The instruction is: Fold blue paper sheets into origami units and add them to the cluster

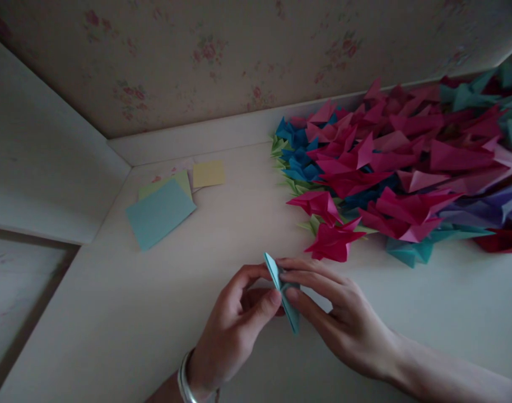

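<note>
A small folded piece of light blue paper [286,296] stands on edge between both hands, just above the white table [113,313]. My left hand [234,324] pinches it from the left with thumb and fingers curled; a bracelet sits on that wrist. My right hand [335,313] presses its fingers and thumb against the paper from the right.
A large heap of folded paper shapes [399,168], mostly pink and red with blue, green, teal and purple ones, fills the right back of the table. Flat paper sheets, light blue [159,215], green and yellow [208,173], lie at the back left near the floral wall.
</note>
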Tool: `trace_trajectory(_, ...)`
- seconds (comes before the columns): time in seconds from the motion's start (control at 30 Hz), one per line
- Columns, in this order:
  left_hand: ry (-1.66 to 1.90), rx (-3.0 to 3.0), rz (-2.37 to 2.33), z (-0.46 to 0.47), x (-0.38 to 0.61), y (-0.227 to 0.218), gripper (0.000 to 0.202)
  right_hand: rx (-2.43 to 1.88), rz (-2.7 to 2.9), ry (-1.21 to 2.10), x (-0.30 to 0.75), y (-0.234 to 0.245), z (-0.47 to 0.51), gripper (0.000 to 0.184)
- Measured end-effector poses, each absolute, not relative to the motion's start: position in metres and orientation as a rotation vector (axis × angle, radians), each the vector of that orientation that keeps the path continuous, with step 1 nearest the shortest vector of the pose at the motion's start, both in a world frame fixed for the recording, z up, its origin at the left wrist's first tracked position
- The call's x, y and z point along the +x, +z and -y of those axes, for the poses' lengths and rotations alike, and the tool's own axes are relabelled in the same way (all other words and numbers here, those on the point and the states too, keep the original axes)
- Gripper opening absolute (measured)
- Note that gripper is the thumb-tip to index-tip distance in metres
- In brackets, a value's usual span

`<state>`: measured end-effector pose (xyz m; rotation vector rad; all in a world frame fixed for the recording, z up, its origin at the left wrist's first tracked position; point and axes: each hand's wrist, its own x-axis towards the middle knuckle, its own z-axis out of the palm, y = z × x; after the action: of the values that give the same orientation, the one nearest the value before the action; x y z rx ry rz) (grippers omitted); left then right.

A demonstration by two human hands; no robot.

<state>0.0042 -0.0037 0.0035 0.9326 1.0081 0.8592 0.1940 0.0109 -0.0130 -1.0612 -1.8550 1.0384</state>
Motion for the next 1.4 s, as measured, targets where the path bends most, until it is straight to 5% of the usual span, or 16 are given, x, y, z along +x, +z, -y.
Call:
trace_trajectory(0.43,0.884,1.086,-1.080,0.007,0.005,0.001,0.038,-0.901,2.224,0.796,0.197,-0.010,-0.005,0.060)
trace_trajectory(0.9,0.919,1.348,-1.177,0.017,0.003,-0.006,0.038,-0.969,2.122,0.840,0.200,-0.012,-0.005,0.057)
trace_trajectory(1.23,0.988,1.614,-1.104,0.020,0.005,-0.006,0.062,-0.838,2.181,0.879,0.198,-0.012,-0.003,0.071)
trace_trajectory(1.4,0.984,1.572,-1.183,0.018,0.004,-0.005,0.049,-0.848,2.111,1.033,0.199,-0.008,-0.006,0.067)
